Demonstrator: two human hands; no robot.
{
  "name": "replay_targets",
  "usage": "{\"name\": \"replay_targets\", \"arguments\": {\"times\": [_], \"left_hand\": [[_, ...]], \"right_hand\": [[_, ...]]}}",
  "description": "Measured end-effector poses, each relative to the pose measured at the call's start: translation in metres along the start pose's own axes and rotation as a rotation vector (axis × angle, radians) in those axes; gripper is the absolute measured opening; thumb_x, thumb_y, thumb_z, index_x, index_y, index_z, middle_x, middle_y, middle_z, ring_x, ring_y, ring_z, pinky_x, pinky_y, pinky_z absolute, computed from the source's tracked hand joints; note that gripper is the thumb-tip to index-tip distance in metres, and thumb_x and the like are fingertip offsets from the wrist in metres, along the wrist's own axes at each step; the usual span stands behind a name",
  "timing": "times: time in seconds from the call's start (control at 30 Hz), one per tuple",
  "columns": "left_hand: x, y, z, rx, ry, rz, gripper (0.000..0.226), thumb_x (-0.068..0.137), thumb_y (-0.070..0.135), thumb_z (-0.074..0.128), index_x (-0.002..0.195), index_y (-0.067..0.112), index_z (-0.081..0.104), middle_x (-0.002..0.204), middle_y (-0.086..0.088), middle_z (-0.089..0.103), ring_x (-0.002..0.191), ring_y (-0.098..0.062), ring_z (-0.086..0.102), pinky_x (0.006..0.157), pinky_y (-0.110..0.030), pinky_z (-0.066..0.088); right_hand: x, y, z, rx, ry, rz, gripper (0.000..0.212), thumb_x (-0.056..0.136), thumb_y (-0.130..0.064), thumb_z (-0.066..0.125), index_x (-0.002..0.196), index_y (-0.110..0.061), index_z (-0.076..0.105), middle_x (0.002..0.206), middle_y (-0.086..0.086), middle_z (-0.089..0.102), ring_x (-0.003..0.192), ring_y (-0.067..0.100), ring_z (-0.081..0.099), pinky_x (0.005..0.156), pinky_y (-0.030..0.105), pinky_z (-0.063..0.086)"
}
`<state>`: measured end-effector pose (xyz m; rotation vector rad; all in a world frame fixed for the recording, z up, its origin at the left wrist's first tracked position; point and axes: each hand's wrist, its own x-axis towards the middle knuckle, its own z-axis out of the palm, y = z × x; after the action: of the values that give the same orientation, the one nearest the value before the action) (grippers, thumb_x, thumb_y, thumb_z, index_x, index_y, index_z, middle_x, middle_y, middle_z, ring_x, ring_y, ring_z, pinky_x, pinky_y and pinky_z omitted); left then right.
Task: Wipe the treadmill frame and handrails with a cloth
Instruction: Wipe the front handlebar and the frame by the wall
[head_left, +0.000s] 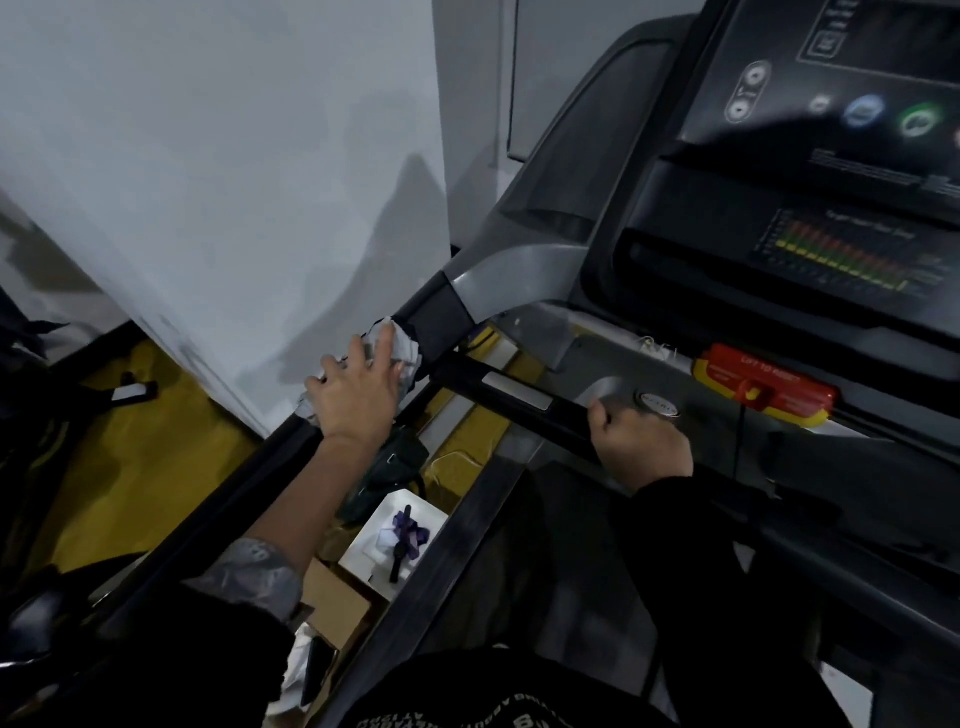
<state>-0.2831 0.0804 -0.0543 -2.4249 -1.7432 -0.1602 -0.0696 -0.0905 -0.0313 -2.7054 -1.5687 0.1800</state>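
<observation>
A crumpled grey-white cloth (402, 352) lies over the treadmill's black left handrail (218, 514), just below its grey upper joint (498, 280). My left hand (356, 395) presses flat on the cloth, fingers spread around it and the rail. My right hand (641, 447) is closed around the black front crossbar (519, 395) below the console. The dark walking belt (561, 561) runs below between both arms.
The console (841, 156) with lit buttons and a red-yellow safety key block (769, 387) fills the upper right. A white wall (234, 182) stands close on the left. On the yellow floor (140, 467) beside the treadmill sit a white box, cardboard and dark items.
</observation>
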Motion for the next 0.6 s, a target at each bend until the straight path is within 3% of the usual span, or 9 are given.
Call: {"name": "replay_targets", "arguments": {"times": [0.1,0.23,0.37,0.47,0.6], "left_hand": [[0.019,0.017,0.001,-0.004,-0.002,0.033,0.053,0.099,0.041,0.023,0.148,0.028,0.005,0.141,-0.011,0.035,0.109,-0.038,0.046,0.081,-0.047,0.043],[0.046,0.042,0.001,-0.032,-0.008,0.064,0.054,0.099,0.042,0.022,0.148,0.03,0.002,0.146,-0.01,0.029,0.113,-0.038,0.043,0.083,-0.046,0.041],[0.073,0.067,0.003,-0.041,0.001,0.099,0.054,0.099,0.042,0.022,0.148,0.031,0.002,0.149,-0.011,0.025,0.115,-0.038,0.041,0.084,-0.046,0.04],[0.091,0.083,0.004,-0.064,0.024,0.142,0.054,0.099,0.042,0.023,0.148,0.031,0.002,0.149,-0.011,0.024,0.114,-0.039,0.04,0.085,-0.046,0.038],[0.112,0.1,0.001,-0.13,0.047,0.205,0.053,0.099,0.041,0.024,0.148,0.031,0.006,0.148,-0.011,0.025,0.114,-0.039,0.04,0.086,-0.047,0.038]], "right_hand": [[0.0,-0.001,0.003,-0.038,-0.032,-0.042,0.041,0.103,-0.021,0.022,0.143,-0.014,0.028,0.122,0.013,0.056,0.106,0.033,0.059,0.066,0.034,0.039],[0.008,0.005,0.016,-0.104,-0.021,-0.002,0.047,0.1,-0.035,0.016,0.127,-0.019,0.051,0.111,0.008,0.064,0.098,0.03,0.062,0.061,0.032,0.031],[0.007,0.006,0.02,-0.087,0.015,0.001,0.05,0.1,-0.04,0.014,0.121,-0.021,0.055,0.107,0.006,0.066,0.095,0.029,0.063,0.061,0.032,0.03],[0.007,0.006,0.018,-0.042,0.036,0.015,0.065,0.095,-0.049,0.004,0.114,-0.021,0.059,0.104,0.005,0.067,0.094,0.028,0.064,0.062,0.03,0.032],[-0.001,0.009,0.01,0.079,0.066,0.13,0.053,0.098,-0.053,0.024,0.101,-0.018,0.064,0.099,0.005,0.069,0.092,0.026,0.065,0.063,0.029,0.037]]}}
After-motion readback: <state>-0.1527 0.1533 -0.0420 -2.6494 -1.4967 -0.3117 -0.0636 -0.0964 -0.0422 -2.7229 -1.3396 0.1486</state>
